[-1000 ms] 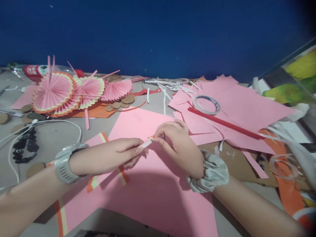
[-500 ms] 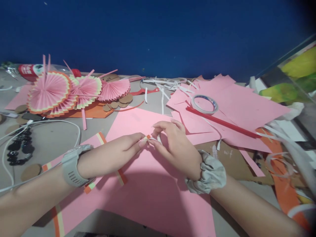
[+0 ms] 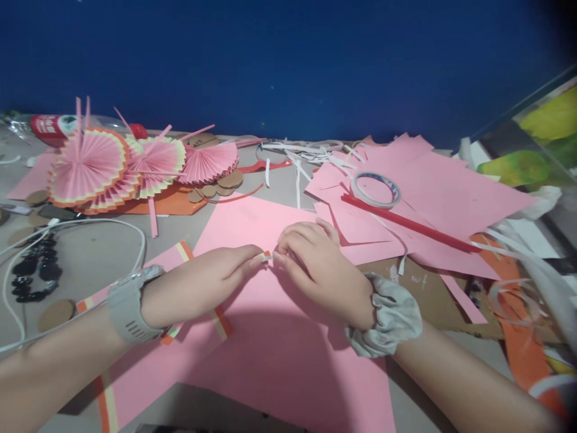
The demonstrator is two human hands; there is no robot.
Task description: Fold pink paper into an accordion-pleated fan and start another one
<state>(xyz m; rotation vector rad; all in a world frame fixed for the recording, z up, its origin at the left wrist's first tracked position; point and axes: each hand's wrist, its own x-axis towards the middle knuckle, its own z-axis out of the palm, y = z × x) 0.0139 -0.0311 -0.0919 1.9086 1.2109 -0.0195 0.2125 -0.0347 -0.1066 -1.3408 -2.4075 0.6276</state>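
My left hand (image 3: 225, 270) is closed in a pinch on a small paper piece (image 3: 267, 255) with an orange and cream edge; the rest of that piece is hidden under the hand. My right hand (image 3: 315, 258) has its thumb and fingers pinched together just beside the piece's tip. Something small and white shows between the fingertips, too small to name. Both hands are above a large pink paper sheet (image 3: 279, 349). Under my left forearm lie pink paper pieces (image 3: 139, 367) with orange and cream borders.
Pleated pink paper fans (image 3: 88, 165) lie at the back left beside a plastic bottle (image 3: 47, 127). A tape roll (image 3: 375, 203) and a red stick (image 3: 410, 224) rest on pink sheets (image 3: 473, 192) to the right. A white cable (image 3: 143, 240) and black beads (image 3: 33, 273) are at left.
My right hand's fingers have closed together more, and the white strip that curled between them no longer shows. My left hand has shifted slightly left, its pinch kept.
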